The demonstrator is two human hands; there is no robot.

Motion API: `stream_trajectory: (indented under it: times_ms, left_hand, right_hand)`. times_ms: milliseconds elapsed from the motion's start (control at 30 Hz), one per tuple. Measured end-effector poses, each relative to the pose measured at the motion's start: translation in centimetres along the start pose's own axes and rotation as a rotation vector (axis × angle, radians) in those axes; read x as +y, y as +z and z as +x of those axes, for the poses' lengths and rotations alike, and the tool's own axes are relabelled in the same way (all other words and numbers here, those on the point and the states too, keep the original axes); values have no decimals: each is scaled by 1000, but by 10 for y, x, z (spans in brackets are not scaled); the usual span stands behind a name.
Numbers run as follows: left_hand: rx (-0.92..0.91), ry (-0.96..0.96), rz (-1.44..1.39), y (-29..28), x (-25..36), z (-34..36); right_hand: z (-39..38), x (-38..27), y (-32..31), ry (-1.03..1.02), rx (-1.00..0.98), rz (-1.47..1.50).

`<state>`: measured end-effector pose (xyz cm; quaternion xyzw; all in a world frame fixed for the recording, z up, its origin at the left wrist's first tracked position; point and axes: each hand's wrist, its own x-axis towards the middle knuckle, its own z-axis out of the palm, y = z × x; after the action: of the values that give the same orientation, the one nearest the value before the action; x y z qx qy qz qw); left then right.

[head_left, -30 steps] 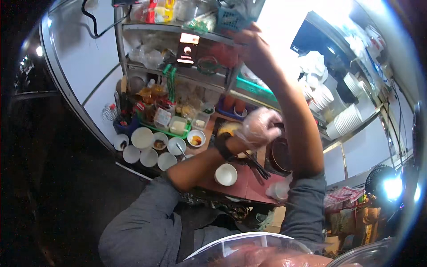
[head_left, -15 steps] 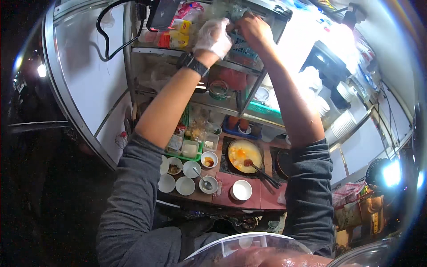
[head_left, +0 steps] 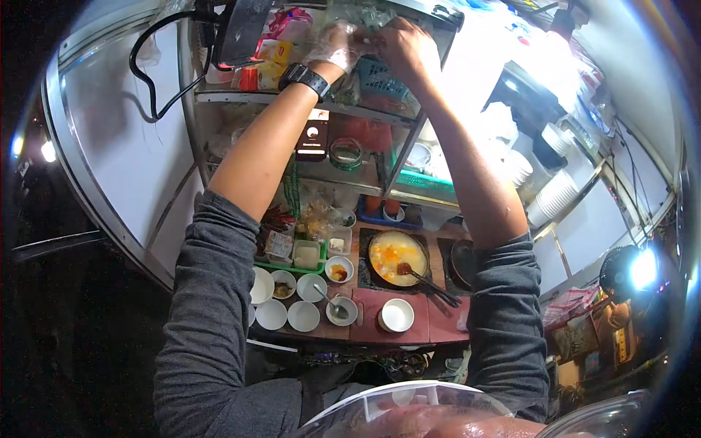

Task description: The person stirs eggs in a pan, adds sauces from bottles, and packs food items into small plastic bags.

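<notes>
Reaching up to the top shelf (head_left: 241,96), gloved L hand (head_left: 337,45) & bare R hand (head_left: 406,50) are curled close together by the blue basket (head_left: 381,80); can't tell what, if anything, they grip. Clear plastic bagging (head_left: 359,14) lies just beyond them, yellow egg-like mix (head_left: 387,252) well below. Prob. a two-handed handling step, calling for a careful pinch next.

Open air between forearms (head_left: 478,160), basket (head_left: 381,80) ahead

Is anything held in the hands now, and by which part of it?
It cannot be told: the clear-plastic-gloved left hand and bare right hand are close together near the blue perforated plastic basket, too blurred to show any hold.
</notes>
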<state>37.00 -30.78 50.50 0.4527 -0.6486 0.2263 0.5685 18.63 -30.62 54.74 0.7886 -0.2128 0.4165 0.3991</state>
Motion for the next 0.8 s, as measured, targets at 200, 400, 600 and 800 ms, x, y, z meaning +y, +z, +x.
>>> stream_trajectory:
  times_ms: [200, 400, 600, 800]
  left_hand:
    - [-75, 0, -362, -1, -30, -3]
    - [-55, 108, 509, -9, -23, 11]
    - [-47, -16, 225, -22, -51, 23]
    - [-331, -98, -38, -70, -40, 4]
  right_hand:
    - [1, -8, -7, -128, -45, -57]
    - [7, -28, -48, -234, 69, 81]
    - [10, -74, -149, -104, 134, 530]
    - [-58, -40, -199, -89, 140, 540]
